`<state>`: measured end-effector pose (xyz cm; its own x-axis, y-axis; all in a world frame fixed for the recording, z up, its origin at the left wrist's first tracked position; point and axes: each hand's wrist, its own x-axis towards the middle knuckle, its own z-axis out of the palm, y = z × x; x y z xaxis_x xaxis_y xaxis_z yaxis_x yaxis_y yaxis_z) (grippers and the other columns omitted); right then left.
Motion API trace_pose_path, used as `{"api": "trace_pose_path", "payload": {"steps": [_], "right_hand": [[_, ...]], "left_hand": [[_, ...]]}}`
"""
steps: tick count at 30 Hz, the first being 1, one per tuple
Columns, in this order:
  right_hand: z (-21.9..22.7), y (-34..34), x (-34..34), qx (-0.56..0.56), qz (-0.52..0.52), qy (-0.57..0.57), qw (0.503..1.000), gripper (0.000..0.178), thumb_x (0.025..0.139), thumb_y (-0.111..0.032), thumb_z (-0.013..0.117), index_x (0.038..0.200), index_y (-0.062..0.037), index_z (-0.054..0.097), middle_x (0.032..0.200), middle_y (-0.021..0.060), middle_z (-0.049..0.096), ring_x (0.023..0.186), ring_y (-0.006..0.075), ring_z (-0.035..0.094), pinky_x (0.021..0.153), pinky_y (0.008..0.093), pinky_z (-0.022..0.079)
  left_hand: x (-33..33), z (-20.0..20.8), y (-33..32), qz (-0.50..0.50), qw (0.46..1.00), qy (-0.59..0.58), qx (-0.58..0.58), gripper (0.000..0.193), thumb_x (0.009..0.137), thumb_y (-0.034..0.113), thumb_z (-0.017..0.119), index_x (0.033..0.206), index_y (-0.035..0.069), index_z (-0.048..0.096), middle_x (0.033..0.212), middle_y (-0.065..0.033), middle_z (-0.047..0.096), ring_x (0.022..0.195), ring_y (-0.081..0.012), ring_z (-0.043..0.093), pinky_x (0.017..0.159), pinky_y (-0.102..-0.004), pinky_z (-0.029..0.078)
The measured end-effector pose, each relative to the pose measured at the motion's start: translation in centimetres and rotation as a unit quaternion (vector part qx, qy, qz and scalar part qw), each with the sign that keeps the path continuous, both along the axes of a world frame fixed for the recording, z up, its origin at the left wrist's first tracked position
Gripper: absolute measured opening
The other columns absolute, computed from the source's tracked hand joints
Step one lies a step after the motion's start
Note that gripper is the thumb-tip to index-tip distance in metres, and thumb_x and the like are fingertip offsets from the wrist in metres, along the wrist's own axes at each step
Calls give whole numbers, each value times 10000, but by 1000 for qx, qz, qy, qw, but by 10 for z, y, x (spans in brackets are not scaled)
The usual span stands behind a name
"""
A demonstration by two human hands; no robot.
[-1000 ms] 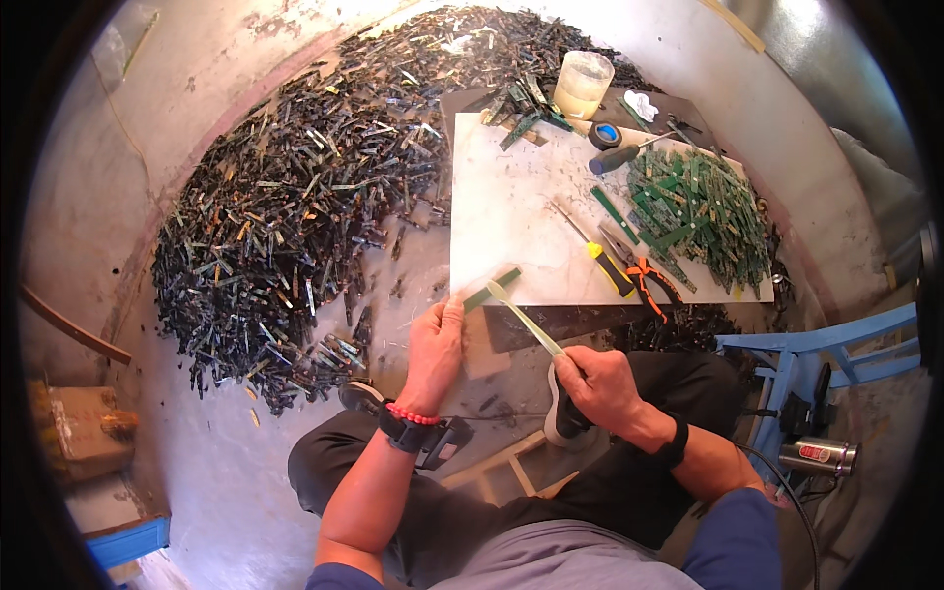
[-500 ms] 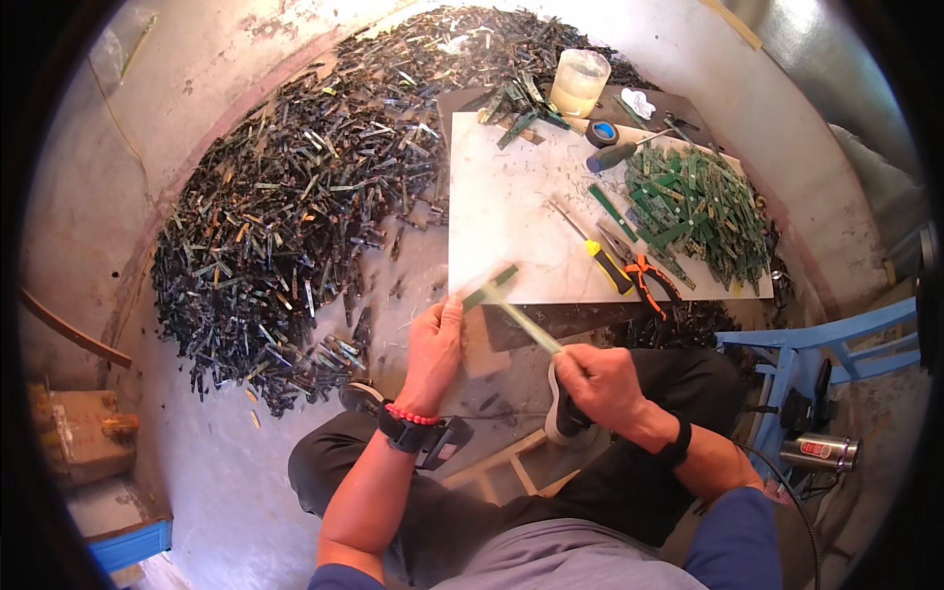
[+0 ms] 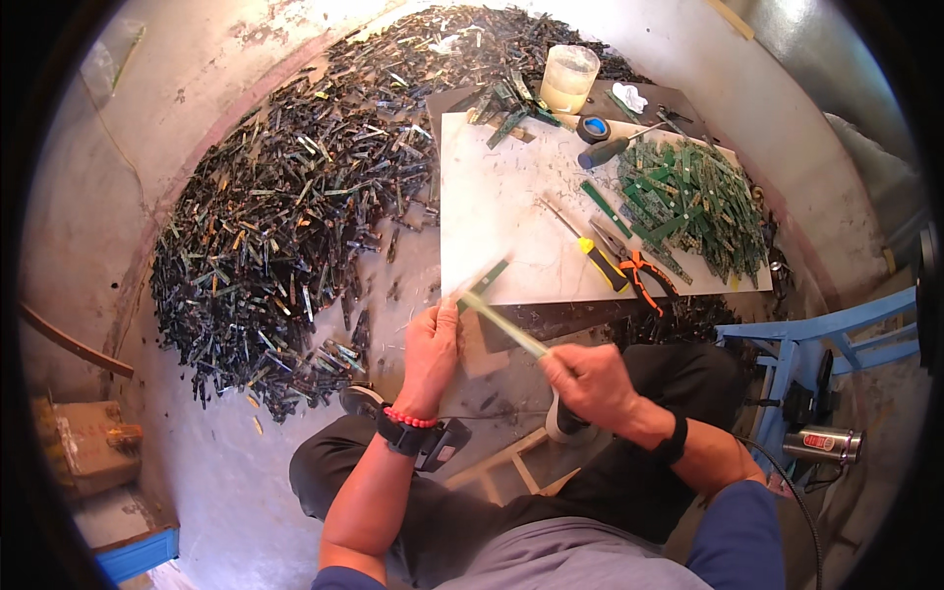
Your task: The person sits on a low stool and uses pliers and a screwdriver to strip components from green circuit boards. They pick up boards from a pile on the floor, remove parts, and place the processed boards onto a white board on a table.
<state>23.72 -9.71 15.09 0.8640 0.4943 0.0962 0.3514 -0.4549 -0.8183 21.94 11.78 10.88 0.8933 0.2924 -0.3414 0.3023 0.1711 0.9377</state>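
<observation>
My left hand [image 3: 430, 356] is closed on one end of a narrow green circuit board strip [image 3: 489, 279], whose other end points out over the white board. In my right hand [image 3: 602, 390] is a long pale flat stick [image 3: 513, 330]. The stick's far end lies across the strip, close to my left fingertips, and is a little blurred. I cannot make out whether that end has bristles or an edge. A yellow-and-black screwdriver [image 3: 603, 265] and orange-handled pliers [image 3: 644, 280] lie just beyond, on the white board [image 3: 497, 216].
Green circuit strips [image 3: 688, 206] are heaped on the board's right. Behind stand a cup of yellowish liquid [image 3: 568, 81], a tape roll [image 3: 593, 129] and a dark-handled screwdriver [image 3: 602, 153]. Dark strips [image 3: 285, 226] form a large floor pile at left. A blue chair [image 3: 787, 339] stands right.
My right hand and the stick have shifted slightly left, bringing the stick's end nearer my left fingertips. My left hand keeps hold of the strip. The whole view has shifted slightly.
</observation>
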Motion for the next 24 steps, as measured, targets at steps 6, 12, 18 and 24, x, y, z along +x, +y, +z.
{"api": "trace_pose_path", "payload": {"steps": [6,12,18,24], "right_hand": [[8,-3,14,17,-19,19,1000,243,893,-183,564,736,0,584,564,161,501,455,216,515,453,348,401],[8,-5,22,-56,-59,48,996,255,890,-208,566,716,-23,589,580,167,524,492,291,565,462,376,407],[8,-10,35,-56,-103,-51,992,248,892,-191,573,732,-2,564,571,177,505,476,293,483,472,355,395],[48,-28,79,142,-176,15,974,261,929,-90,483,1107,86,555,689,5,502,609,59,445,526,231,385]], "left_hand": [[-4,-1,2,-2,1000,7,1,381,971,351,471,708,77,501,549,2,474,462,-66,415,435,-201,328],[-6,-6,3,3,1000,12,-2,379,969,350,475,711,74,497,549,2,472,463,-69,415,434,-203,323],[-5,2,-1,4,1000,15,-13,384,967,359,474,712,73,498,564,4,476,467,-69,419,438,-202,328],[-6,5,2,-23,997,50,-59,381,966,366,473,718,78,501,561,3,479,462,-80,426,439,-199,351]]}}
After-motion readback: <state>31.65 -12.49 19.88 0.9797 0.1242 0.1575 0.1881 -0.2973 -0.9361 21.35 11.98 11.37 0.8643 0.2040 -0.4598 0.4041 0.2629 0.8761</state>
